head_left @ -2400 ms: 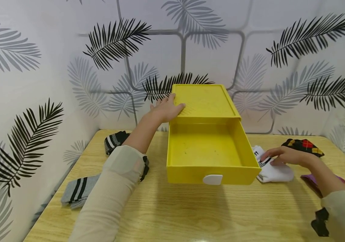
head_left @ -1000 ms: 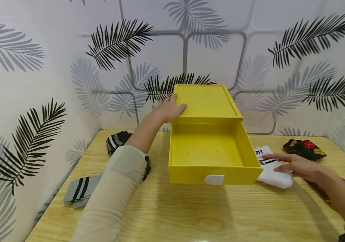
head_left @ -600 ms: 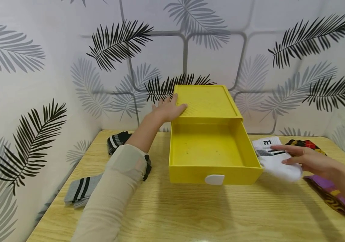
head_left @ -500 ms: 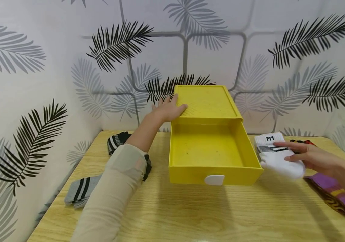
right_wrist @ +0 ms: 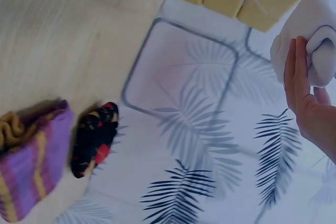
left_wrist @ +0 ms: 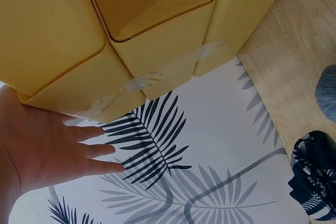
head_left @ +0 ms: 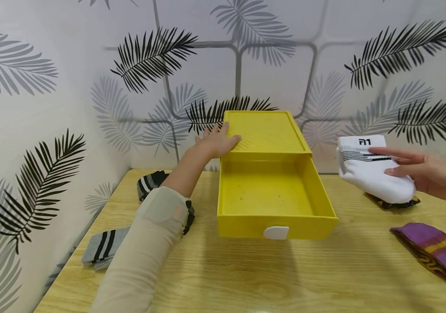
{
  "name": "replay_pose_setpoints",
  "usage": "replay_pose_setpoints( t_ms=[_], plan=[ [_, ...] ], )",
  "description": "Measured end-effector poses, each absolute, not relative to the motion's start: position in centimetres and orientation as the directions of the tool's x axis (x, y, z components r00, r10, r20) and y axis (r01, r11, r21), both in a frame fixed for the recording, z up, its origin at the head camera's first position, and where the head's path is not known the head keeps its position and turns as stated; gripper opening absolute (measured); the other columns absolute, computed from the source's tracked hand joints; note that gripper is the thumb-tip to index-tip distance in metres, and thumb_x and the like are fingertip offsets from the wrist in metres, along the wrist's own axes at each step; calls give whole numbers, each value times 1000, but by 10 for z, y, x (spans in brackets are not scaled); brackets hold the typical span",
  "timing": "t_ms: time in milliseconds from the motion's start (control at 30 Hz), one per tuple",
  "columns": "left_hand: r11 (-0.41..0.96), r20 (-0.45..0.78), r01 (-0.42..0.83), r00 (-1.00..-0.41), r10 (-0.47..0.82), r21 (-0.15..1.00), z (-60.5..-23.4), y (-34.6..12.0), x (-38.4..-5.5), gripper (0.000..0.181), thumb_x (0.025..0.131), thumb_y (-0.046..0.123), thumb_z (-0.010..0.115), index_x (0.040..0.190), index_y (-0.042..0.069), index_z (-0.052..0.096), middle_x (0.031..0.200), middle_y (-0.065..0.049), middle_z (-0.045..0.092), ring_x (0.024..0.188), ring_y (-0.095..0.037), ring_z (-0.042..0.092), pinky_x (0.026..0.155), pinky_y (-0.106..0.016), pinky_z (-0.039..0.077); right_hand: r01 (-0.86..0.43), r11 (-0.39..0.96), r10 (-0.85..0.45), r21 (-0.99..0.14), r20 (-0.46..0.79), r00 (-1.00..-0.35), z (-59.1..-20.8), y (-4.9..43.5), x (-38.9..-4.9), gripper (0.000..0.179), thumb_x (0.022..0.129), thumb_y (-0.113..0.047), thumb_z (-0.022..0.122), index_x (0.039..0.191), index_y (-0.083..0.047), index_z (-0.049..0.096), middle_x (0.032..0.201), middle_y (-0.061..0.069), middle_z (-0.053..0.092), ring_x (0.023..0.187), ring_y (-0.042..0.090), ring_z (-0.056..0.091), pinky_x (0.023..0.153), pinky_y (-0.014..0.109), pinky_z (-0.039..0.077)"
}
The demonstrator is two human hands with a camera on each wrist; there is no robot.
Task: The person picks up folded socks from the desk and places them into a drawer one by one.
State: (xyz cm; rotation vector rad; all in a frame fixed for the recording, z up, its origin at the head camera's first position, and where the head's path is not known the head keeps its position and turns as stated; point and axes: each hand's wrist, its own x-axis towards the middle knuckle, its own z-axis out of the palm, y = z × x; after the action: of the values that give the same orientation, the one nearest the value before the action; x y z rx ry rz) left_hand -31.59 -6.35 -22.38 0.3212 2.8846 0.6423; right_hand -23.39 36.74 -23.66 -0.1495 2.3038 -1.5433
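My left hand (head_left: 216,143) rests on the left edge of the yellow cabinet top (head_left: 266,130). In the left wrist view the fingers of the left hand (left_wrist: 47,145) are straight beside the taped yellow units (left_wrist: 168,66). Below the top, a yellow drawer (head_left: 242,226) with a white handle stands pulled out, nothing inside it. My right hand (head_left: 434,171) holds a folded white sock (head_left: 375,171) between thumb and fingers, in the air right of the drawer. Black stripes and lettering mark its cuff. The right wrist view shows the white sock (right_wrist: 304,24) against the fingers.
On the right of the wooden table (head_left: 246,278) lie a purple and yellow striped sock (head_left: 436,250) and a dark plaid sock (head_left: 395,204), partly covered from view. To the left are grey striped socks (head_left: 103,245) and a black-and-white sock (head_left: 150,182). A leaf-patterned wall stands behind.
My right hand has picked the white sock up off the table and raised it up and to the right. The purple sock shows fully now. My left hand has stayed on the cabinet.
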Motion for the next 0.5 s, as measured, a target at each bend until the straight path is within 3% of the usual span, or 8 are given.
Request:
replay_pose_setpoints(
  t_ms=[33, 167, 400, 500],
  plan=[
    [882, -115, 172, -963, 244, 438, -224, -64, -316, 68, 96, 53, 25, 149, 21, -4, 152, -10, -4, 134, -35, -13, 103, -55, -9, 112, 392, -286, -913, -236, -929, -232, 365, -233, 58, 97, -10, 47, 140, -45, 32, 145, 12, -31, 93, 9, 52, 73, 32, 50],
    [877, -110, 172, -963, 245, 448, -224, -64, -315, 68, 96, 53, 26, 149, 20, -4, 152, -10, -4, 135, -35, -12, 103, -55, -9, 92, 386, -315, -918, -226, -922, -216, 351, -226, 57, 97, -10, 45, 139, -46, 33, 143, 10, -35, 88, 15, 56, 71, 32, 51],
    [875, -111, 166, -964, 241, 455, -223, -64, -314, 68, 96, 52, 26, 149, 21, -3, 152, -10, -3, 135, -35, -10, 103, -55, -9, 26, 390, -402, -920, -195, -895, -201, 320, -217, 51, 98, -11, 46, 131, -49, 43, 144, 11, -33, 91, 11, 58, 73, 29, 51],
    [876, -119, 161, -964, 239, 455, -223, -63, -314, 68, 97, 52, 26, 149, 21, -4, 152, -11, -3, 135, -35, -11, 103, -55, -9, 32, 343, -440, -939, -190, -878, -198, 305, -215, 51, 98, -10, 45, 136, -42, 41, 148, 14, -14, 86, 18, 59, 69, 32, 52]
  ],
)
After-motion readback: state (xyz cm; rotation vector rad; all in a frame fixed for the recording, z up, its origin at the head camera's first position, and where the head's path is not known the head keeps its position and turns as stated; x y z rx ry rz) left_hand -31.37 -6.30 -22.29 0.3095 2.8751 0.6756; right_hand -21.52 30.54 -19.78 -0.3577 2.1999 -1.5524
